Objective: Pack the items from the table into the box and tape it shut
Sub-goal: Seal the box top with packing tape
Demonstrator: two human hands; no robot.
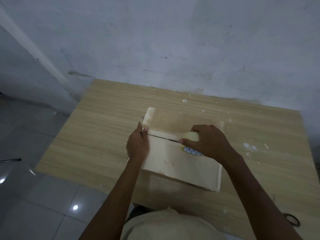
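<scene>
A pale cardboard box [173, 163] lies on the wooden table [97, 135] with its top flaps folded down and a dark seam across the middle. My left hand [138, 144] holds the box's left edge at the seam, thumb pressing on top. My right hand [206, 141] grips a roll of clear tape [191, 136] on the seam, right of centre. A strip of tape runs along the seam from my left thumb to the roll. The box's contents are hidden.
A round blue-and-white sticker [192, 151] shows on the box under my right hand. Small white scraps [249, 147] dot the table's right side. Scissors' black handles [292, 220] lie at the near right edge. A white wall stands behind the table, with tiled floor to the left.
</scene>
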